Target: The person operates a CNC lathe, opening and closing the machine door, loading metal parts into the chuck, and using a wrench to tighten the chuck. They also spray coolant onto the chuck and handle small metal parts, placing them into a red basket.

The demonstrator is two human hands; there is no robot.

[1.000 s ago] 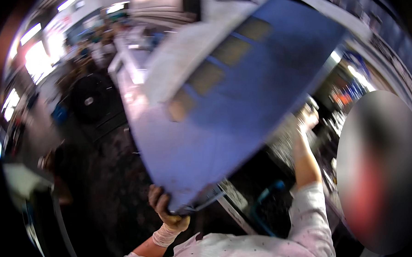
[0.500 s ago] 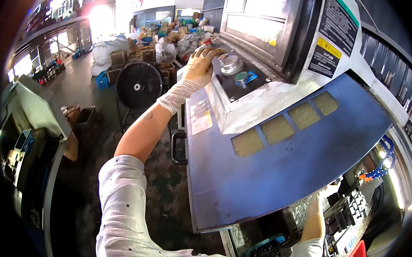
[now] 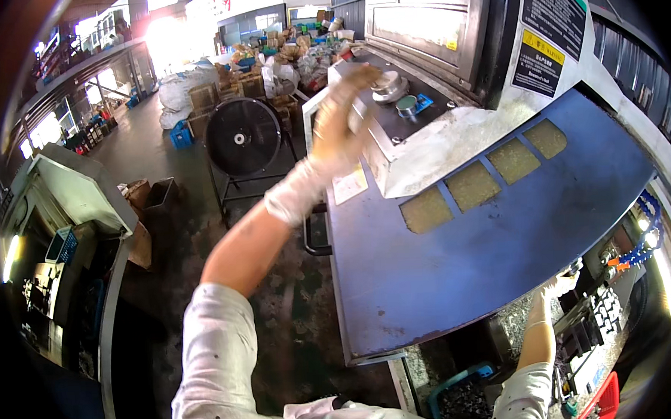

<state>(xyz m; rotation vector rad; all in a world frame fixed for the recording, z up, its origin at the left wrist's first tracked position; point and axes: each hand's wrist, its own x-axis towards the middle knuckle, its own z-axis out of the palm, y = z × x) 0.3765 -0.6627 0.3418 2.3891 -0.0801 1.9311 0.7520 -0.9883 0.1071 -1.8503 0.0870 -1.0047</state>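
Head view: your left hand (image 3: 341,123), blurred, is near the knob (image 3: 391,88) on the black panel (image 3: 385,119); can't tell if open. Your right hand (image 3: 559,285): lower edge of the blue door (image 3: 487,248), grip unclear.

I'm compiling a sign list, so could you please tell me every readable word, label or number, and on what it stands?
Print described, not copied:
Yellow and black label on white housing: heading legible, rest too small.
Black label above: too small.
Pale sheet on blue panel: unreadable.
Red sign on far wall: blurred.
Yellow sticker on window: too small.
Blue sticker on control panel: too small.
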